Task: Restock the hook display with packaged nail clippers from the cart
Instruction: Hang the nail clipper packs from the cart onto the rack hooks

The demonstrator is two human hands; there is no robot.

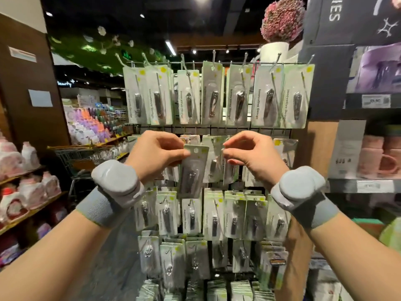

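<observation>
Holding one packaged clipper (193, 168) by its top corner in your left hand (156, 151), level its punched hole with the second-row hook on the display (217, 127). Your right hand (249, 153) pinches the hanging packs there; what else it holds, I cannot tell. Top-row cards read "Innovative Design".

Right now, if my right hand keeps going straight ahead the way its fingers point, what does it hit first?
Probably the hanging nail clipper packs in the display's second row, just ahead of the right hand and its fingertips. The pack pinched by the left hand hangs farther along. Depth is unclear from one view.
</observation>
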